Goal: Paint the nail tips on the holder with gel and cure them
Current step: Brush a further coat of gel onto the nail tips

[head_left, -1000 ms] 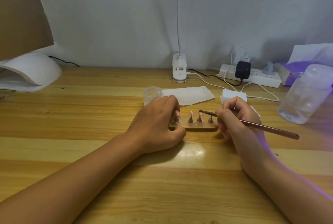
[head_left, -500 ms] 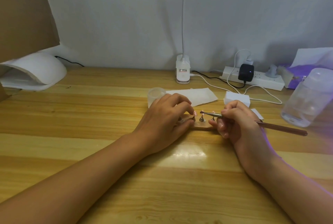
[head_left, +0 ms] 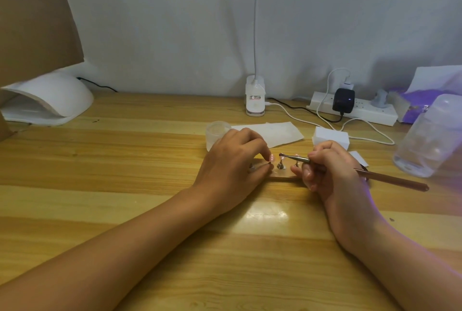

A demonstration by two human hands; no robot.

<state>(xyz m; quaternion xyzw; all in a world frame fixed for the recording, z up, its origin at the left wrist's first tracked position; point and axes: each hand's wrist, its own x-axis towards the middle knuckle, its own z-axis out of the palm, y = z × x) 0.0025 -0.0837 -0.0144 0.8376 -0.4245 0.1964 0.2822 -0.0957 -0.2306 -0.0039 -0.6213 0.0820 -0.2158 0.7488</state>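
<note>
- The left hand (head_left: 233,160) curls over the left end of the wooden holder (head_left: 282,176). Thumb and forefinger pinch in to steady it, and what they grip is partly hidden under the fingers.
- The right hand (head_left: 332,170) holds a gel brush (head_left: 390,180) like a pen, fingers closed round the shaft. The dark brush head is at the top of the middle nail tip (head_left: 281,159); I cannot tell whether it touches or sits just above.
- The holder lies on the wooden table (head_left: 125,185) between the two hands. Small pink nail tips stand on its metal pegs, and the hands cover some of them.
- The work looks to be in the painting stage, with one tip under the brush. Whether the other tips already carry gel is too small to tell.
- Curing appears still to come: the white curing lamp (head_left: 50,100) sits at the left rear of the table, well apart from the holder.
- A small translucent jar (head_left: 217,132) stands just behind the left hand, with a white wipe (head_left: 272,133) beside it. A white block (head_left: 331,137) sits just behind the right hand.
- Along the wall are a desk-lamp base (head_left: 255,100) and a power strip (head_left: 362,113) with trailing cables. A clear plastic bottle (head_left: 430,145) stands at the right.
- The jar is the likeliest thing to be knocked when the holder goes toward the lamp. The long brush handle points toward the bottle.
</note>
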